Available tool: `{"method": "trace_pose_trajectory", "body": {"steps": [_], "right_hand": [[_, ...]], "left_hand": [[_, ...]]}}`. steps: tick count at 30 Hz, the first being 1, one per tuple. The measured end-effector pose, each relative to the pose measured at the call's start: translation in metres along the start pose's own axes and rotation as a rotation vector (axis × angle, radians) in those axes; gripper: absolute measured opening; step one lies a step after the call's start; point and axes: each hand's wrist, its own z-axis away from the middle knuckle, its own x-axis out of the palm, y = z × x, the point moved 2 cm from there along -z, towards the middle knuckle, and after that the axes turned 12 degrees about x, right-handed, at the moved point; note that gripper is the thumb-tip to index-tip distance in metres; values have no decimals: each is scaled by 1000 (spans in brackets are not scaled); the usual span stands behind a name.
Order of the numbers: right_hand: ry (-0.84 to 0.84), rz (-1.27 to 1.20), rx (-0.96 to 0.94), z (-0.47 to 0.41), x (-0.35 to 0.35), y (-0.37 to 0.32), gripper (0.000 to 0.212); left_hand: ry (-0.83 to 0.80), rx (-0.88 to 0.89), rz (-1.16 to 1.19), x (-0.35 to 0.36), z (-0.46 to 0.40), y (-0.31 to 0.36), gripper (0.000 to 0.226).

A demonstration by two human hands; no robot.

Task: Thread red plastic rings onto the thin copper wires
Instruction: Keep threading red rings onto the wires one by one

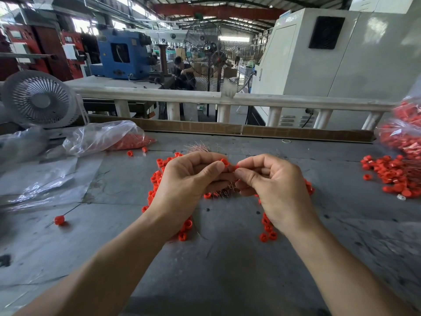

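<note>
Both hands are up over the grey scuffed surface point(227, 281). The left hand point(189, 179) has a small red plastic ring point(225, 161) in its grip, pinched between thumb and forefinger. The right hand point(273, 181) is pinching another red bit point(236, 166) right at the ring's 3 o'clock side, probably with a wire end, but I can't actually make out the wire.

Biggest risk imo: the thin copper wire bends or misses the hole, or the ring pops out into the loose red ring pile point(159, 176) below.

The bundle of thin copper wires point(198, 148) at 12 o'clock is mostly hidden behind the hands.
</note>
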Motion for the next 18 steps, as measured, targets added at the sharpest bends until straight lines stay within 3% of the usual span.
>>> {"method": "trace_pose_trajectory", "body": {"steps": [9, 18], "right_hand": [[-3, 17, -16, 3, -2, -4, 16], [109, 164, -217, 11, 1, -12, 14]], "left_hand": [[-2, 37, -13, -1, 0, 0, 20], [-64, 34, -16, 4, 1, -2, 18]]}}
